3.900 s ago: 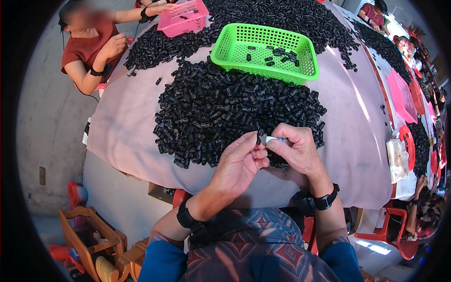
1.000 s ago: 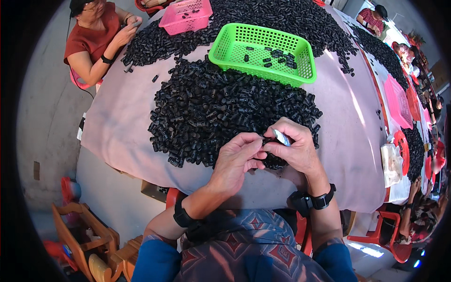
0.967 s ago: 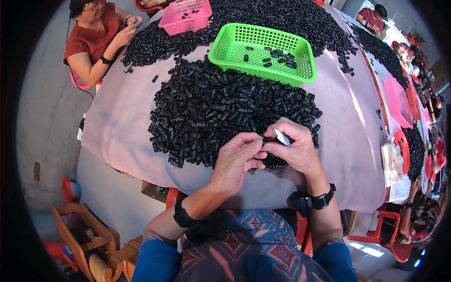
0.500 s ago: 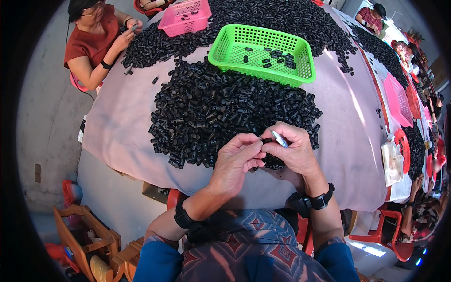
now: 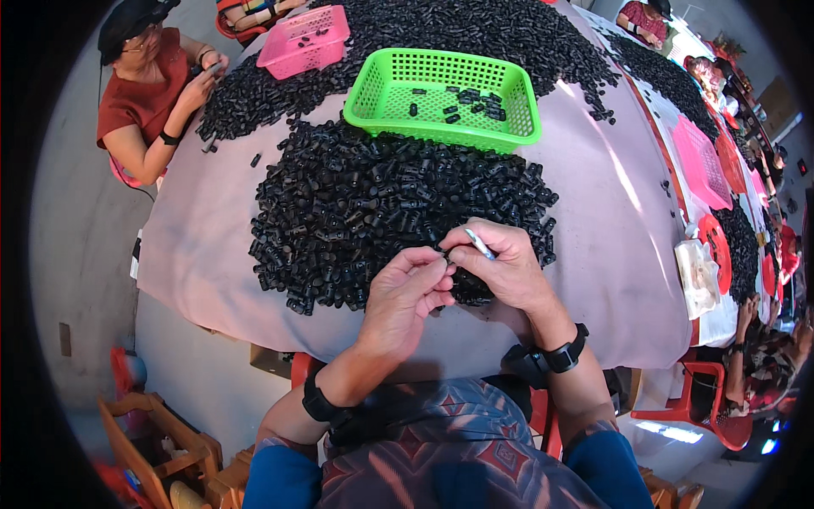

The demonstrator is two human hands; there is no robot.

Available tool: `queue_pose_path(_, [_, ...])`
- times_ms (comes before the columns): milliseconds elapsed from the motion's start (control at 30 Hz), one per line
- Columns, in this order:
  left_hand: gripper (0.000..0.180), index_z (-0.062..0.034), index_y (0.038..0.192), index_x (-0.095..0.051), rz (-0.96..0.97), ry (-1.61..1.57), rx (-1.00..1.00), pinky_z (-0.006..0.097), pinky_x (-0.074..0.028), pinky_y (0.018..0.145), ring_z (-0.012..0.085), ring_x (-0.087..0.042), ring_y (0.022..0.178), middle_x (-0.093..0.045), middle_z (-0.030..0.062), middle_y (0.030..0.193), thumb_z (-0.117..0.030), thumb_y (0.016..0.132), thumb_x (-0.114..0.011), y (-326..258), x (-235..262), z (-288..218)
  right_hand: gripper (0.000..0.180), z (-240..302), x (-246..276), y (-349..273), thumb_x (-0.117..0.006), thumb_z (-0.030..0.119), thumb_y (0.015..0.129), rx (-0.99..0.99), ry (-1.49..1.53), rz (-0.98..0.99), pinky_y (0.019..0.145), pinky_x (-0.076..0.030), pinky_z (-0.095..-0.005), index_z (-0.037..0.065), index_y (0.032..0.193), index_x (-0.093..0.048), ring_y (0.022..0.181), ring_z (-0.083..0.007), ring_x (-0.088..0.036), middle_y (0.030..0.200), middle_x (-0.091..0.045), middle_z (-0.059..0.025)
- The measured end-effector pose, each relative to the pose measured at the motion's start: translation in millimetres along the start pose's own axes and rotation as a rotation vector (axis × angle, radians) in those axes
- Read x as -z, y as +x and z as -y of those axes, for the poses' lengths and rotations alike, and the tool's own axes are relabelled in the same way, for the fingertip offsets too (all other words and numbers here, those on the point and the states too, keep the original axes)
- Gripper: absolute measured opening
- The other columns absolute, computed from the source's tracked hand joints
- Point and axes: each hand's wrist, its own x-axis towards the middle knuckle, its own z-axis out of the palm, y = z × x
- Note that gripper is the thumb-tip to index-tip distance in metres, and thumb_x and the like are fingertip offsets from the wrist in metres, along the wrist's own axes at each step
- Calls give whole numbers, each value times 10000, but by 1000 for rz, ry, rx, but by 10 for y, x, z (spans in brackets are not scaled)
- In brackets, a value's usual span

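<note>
My left hand is pinched closed at the near edge of a large pile of small black cylindrical plastic parts. Between its thumb and forefinger is a black part, almost wholly covered by the fingertips. Touching those fingertips, my right hand is curled around a slim, pale silvery tool. Its upper end sticks out past the forefinger, while the working end is hidden, so its exact kind cannot be told. Just beyond the pile stands a green perforated plastic basket with several black parts inside.
A pink basket stands far left beside another heap of black parts. One co-worker sits at the left edge of the cloth-covered table. To the right are a second table, a pink basket and a red chair.
The whole view has shifted a little, so the table and baskets appear farther left. My hands stay together at the pile; the black part between them shows less than before.
</note>
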Motion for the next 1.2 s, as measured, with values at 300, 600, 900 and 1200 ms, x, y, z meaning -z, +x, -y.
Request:
queue_pose_path(300, [107, -74, 988, -552, 40, -61, -2, 260, -514, 652, 112, -580, 751, -599, 47, 854, -88, 883, -553, 14, 21, 25, 185, 55, 15, -17, -682, 42, 768, 46, -150, -7, 648, -437, -200, 21, 945, -632, 754, -46, -537, 827, -605, 2])
queue_pose_path(600, [156, -51, 1015, -552, 53, -86, 54, 262, -491, 673, 105, -565, 765, -593, 30, 852, -132, 883, -570, -12, -17, -39, 153, 60, 45, -15, -637, 8, 792, 45, -115, 57, 684, -459, -211, -4, 945, -633, 779, -66, -564, 841, -600, -23])
queue_pose_path(900, [188, -34, 1058, -556, 41, -97, 37, 269, -517, 643, 127, -582, 748, -611, 66, 872, -118, 889, -554, -26, -5, -30, 171, 61, 16, -23, -621, 58, 816, -63, 3, -87, 662, -443, -204, 14, 980, -613, 718, -62, -539, 820, -585, -25])
queue_pose_path(1200, [182, -44, 1049, -556, 4, -136, -71, 276, -511, 656, 116, -582, 752, -616, 59, 884, -122, 885, -570, -17, 10, -53, 163, 95, 48, -52, -639, 167, 811, 96, -314, 55, 521, -400, -236, 35, 899, -599, 560, -108, -507, 684, -564, -41])
